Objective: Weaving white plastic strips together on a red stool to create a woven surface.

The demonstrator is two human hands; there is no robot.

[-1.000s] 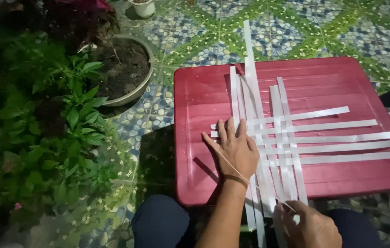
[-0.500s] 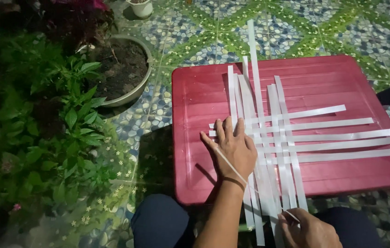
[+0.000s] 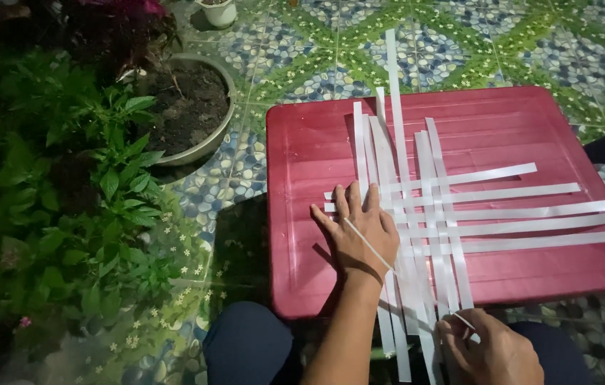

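- Head view: patterned pebble tiles outdoors, leafy plants [image 3: 67,214] and a soil-filled pot [image 3: 188,114] to the left, a red plastic table [image 3: 302,178] in the middle.
- White strips [image 3: 445,214] lie crossed on the table in a loose weave, long ends hanging off the near edge.
- Left hand [image 3: 359,232] lies flat, fingers spread, pinning the weave's left side; a thin stick [image 3: 370,246] crosses its back.
- Right hand [image 3: 491,349], below the near edge, pinches strip ends.
- Judgement: keep the flat hand pressing firmly so the crossings hold square while an end is pulled snug.

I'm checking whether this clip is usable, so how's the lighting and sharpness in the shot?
Head view: one harsh light brightens the white strips and red table, with slight sheen on the tabletop; plants at left fall into dark shadow; left hand is sharp, right hand at the bottom edge dimmer.
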